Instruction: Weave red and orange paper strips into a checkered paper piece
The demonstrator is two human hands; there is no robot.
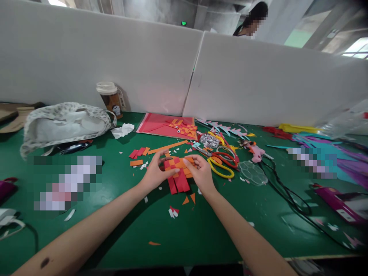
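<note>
Between my hands is a woven piece of red and orange paper strips (180,179), its red ends hanging toward me. My left hand (157,168) grips its left side, thumb across the front. On the right side, my right hand (200,170) pinches the orange strips. Just behind lie cut red and orange strips (139,153) and a long orange strip (168,147). A woven paper fish with stick-on eyes (184,128) rests on a red paper sheet (152,124). Orange triangle scraps (189,198) are scattered below the piece.
Scissors with yellow and red handles (221,167) lie right of my hands, beside a clear plastic palette (253,173) and a pink glue gun (257,153) with a black cord. A patterned pouch (67,124) and a lidded paper cup (110,99) stand left, before a white partition (138,57). A person is beyond it.
</note>
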